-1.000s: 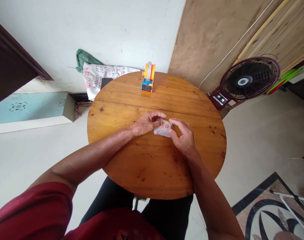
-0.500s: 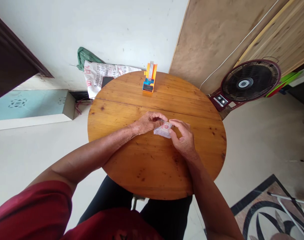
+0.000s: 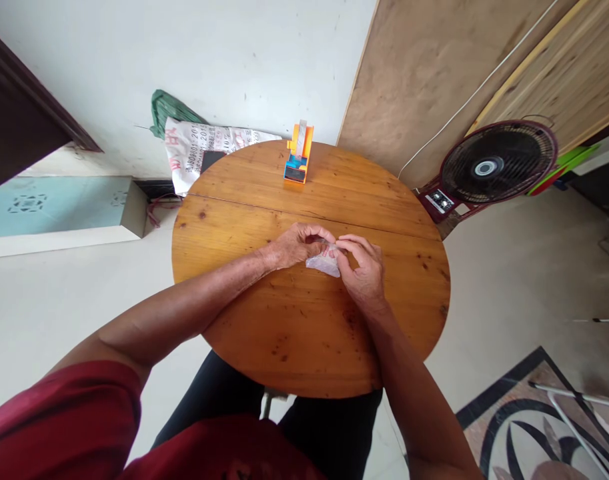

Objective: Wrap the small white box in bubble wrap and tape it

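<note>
A small clear plastic bag (image 3: 323, 267) with some red print is held just above or on the round wooden table (image 3: 264, 320); I cannot tell if it touches. My left hand (image 3: 301, 245) pinches its upper left side between thumb and fingers. On the upper right side, my right hand (image 3: 363, 267) grips it, thumb in front and fingers curled over the top edge. The fingertips of both hands nearly meet there. Part of the print is hidden behind the fingers.
An orange and blue tape dispenser (image 3: 298, 157) stands near the table's far edge. Behind the table lie a white printed sack (image 3: 187, 150) and a green bag (image 3: 171, 113) against the wall. A dark red fan (image 3: 487, 167) stands to the right.
My right thumb and fingers have moved in closer to my left hand, and the bag's top is bent so less of the red print shows. The camera view has shifted slightly.
</note>
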`<state>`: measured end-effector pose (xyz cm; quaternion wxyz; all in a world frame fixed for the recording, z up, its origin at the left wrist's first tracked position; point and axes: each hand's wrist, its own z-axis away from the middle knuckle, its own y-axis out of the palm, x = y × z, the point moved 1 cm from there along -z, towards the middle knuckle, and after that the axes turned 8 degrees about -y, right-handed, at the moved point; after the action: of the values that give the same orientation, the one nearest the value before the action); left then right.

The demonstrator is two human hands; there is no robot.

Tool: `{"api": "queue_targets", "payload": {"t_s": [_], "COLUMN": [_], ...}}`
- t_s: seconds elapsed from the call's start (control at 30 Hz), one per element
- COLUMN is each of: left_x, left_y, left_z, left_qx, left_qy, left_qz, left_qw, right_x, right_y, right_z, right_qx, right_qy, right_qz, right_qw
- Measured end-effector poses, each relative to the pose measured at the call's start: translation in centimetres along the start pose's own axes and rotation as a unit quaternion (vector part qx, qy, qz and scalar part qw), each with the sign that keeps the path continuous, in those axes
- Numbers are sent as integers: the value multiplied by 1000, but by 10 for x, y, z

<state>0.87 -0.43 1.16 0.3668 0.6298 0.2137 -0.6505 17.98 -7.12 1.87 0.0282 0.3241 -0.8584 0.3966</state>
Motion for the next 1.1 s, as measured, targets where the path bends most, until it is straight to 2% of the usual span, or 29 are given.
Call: {"api": "queue_targets", "payload": {"t_s": [0.37, 1.1], "left_x": [4, 10], "left_y": [0, -4], "left_z": [-1, -6], "left_qx": [-18, -4], "left_qy": [2, 10], "left_qz": [-14, -47], "left_qw": [1000, 999], "right_x": [-2, -5], "right_y": [1, 0], "right_z": [3, 6], "right_qx": [-6, 18], "right_qy": [-28, -13], "right_qz": [15, -6], "right_qw": [999, 1000]}}
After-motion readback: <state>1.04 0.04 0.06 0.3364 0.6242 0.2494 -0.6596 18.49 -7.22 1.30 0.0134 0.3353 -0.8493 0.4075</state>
